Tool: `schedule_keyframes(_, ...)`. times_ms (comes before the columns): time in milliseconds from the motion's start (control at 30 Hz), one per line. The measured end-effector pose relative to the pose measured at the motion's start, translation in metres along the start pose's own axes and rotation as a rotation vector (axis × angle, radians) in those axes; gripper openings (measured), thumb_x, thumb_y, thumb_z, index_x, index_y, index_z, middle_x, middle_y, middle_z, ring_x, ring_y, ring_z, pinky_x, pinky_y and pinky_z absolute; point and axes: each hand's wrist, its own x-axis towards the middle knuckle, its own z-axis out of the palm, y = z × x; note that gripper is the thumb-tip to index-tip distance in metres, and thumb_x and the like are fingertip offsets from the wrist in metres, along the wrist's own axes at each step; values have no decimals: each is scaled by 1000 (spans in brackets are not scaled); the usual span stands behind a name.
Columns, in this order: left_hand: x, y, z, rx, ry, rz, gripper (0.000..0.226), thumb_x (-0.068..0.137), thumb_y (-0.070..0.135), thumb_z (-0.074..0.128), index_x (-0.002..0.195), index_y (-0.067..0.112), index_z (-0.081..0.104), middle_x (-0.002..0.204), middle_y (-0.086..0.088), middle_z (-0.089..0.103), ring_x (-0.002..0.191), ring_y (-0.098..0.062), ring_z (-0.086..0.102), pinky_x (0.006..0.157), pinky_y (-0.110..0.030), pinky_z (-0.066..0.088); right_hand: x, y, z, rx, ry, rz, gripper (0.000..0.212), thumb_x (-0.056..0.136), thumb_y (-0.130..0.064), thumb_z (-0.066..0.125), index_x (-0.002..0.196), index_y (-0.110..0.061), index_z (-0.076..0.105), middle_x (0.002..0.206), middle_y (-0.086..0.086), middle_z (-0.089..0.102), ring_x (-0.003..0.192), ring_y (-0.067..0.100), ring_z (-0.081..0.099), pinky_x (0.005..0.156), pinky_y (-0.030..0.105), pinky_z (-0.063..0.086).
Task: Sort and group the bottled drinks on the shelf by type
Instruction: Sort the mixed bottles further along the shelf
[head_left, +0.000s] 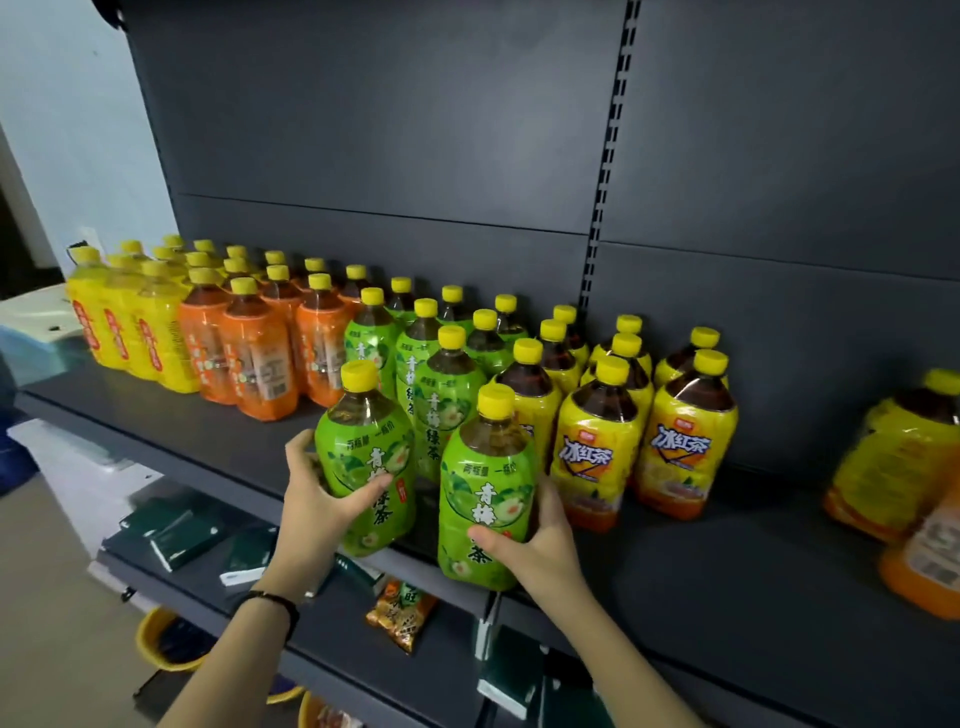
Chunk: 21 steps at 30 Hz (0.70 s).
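Gripping with curled fingers: left green bottle held by left hand, right green bottle by right hand. Both at shelf front edge, before green group, between orange bottles and yellow bottles.

Left green-label bottle, yellow-capped, being gripped by the left hand at the shelf front edge, right green-label bottle being gripped by the right hand beside it, green group standing just behind, orange-label bottles and yellow packs standing left, yellow iced-tea bottles standing right.
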Motion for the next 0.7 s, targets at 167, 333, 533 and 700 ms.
schedule_keyframes(167,21,-17,-27,-16,0,-29,109,41,73,75,128,30,26,113,10,49,103,-13,57,83,-35,50,15,-8,44,-13,-68,14,78,54,-46,84,115,-57,37,122,-29,46,106,-26,43,80,-2,39)
schedule_keyframes(333,50,-32,-50,-33,-24,-28,103,41,72,77,124,39,25,115,9,48,103,-11,57,84,-37,51,38,-12,91,7,-167,72,85,51,-54,80,122,-56,33,130,-21,49,117,-6,48,98,20,41)
schedule_keyframes(533,98,-52,-76,-2,-37,-11,96,61,39,75,138,21,21,111,9,46,105,-19,53,84,-39,50,68,-4,140,106,-149,111,89,58,-51,82,130,-52,29,136,-19,46,124,2,47,100,29,42)
schedule_keyframes(700,136,-70,-108,-5,-125,-65,112,45,71,77,135,33,22,117,8,48,110,-20,55,92,-50,50,87,-7,177,152,-45,147,81,78,-28,76,133,-42,18,114,-37,29,118,1,35,96,23,32)
